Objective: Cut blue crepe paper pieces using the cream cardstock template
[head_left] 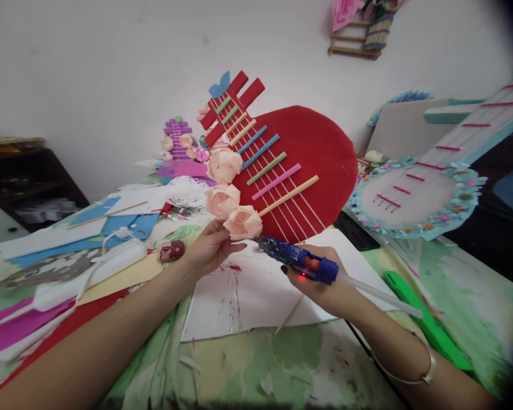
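Pale wall [111,68]; dark shelf [25,195] at left.

Between the left hand [211,245] and the right hand [327,285], the blue plastic glue gun [297,260] nearly bridges the gap. Nearer the person, a broad way runs between the forearms, low over the white paper sheet [256,302], with a thin wooden stick [289,316] lying below the right hand. Ahead, the red rounded board [320,142] blocks passage, its pale peach paper flowers [243,222] against the left hand. To the right hand's right, the clear glue stick [385,294] juts toward the bright green plastic bar [427,319]. Just left of the left hand, a small maroon object [171,250] crowds the surface [294,364].
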The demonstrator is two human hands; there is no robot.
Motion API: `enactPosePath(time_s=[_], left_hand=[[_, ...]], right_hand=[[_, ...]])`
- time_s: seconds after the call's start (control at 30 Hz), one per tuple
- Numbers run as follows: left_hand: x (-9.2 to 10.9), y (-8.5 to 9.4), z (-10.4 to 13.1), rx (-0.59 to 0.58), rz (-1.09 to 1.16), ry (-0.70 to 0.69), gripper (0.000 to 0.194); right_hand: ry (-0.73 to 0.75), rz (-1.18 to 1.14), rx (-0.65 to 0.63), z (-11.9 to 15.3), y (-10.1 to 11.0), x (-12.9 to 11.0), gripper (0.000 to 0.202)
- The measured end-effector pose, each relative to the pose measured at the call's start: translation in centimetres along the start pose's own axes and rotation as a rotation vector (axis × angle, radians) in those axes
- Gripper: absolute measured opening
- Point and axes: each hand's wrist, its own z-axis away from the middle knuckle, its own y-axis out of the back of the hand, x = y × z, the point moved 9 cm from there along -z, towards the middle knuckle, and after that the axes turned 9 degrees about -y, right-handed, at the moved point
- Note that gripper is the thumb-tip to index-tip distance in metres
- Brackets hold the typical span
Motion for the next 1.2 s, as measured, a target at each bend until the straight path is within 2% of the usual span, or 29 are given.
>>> enactPosePath(time_s=[0.3,0.63,0.8,1.03,1.2], left_hand=[[0.1,-0.3,0.1,0.010,-0.008,0.017,0.024],[-0.2,0.8,0.0,0.063,-0.022,0.012,0.025],[-0.3,1.2,0.0,0.089,-0.018,0.022,0.023],[-0.5,0.6,0.2,0.109,-0.008,0.050,0.024],[-1.2,-0.5,0.8,0.098,-0.007,0.095,0.022]], right_hand=[[0.016,-0.013,0.006,-0.1,0.3,-0.4,0.012],[0.047,-0.069,0.002,0.1,0.5,0.0,0.003],[0.043,-0.090,0.057,0.3,1.1,0.0,0.003],[0.094,-0.131,0.133,0.7,2.2,-0.6,0.009],[0.019,-0.261,0.184,0.7,2.3,0.9,0.009]])
